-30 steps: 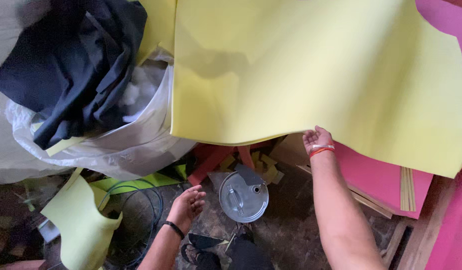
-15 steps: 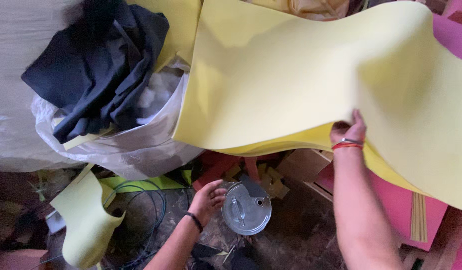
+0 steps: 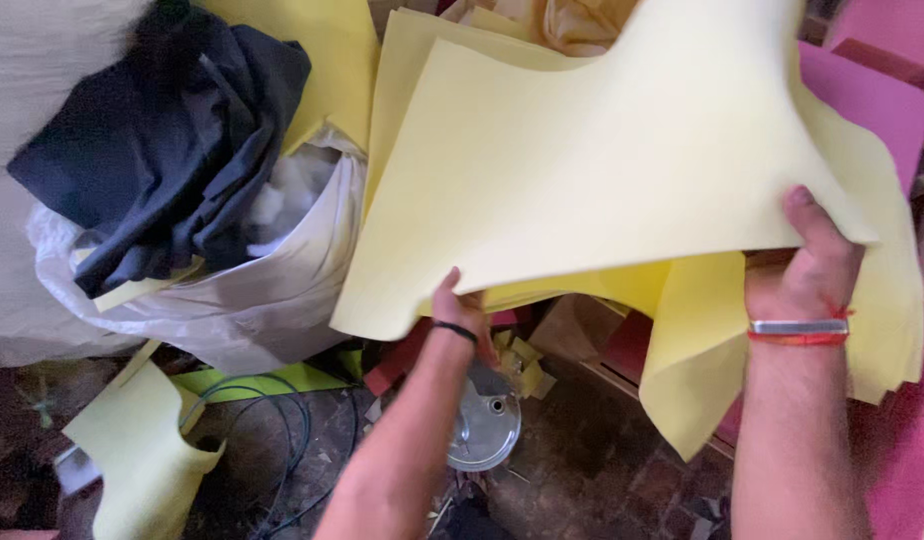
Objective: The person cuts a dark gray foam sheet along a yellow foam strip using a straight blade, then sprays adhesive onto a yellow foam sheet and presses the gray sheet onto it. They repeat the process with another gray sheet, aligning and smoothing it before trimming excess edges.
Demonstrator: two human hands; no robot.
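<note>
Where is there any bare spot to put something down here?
Only dark floor shows bare, between the round metal lid and the hanging yellow sheet that both hands, left and right, hold. Crowded elsewhere: white bag with dark cloth, cables, pink sheets.

The yellow sheet looked like matt, smooth foam, bending softly. Far left, a dark cloth lay crumpled on a glossy, wrinkled plastic bag. The near round lid was shiny metal.
</note>
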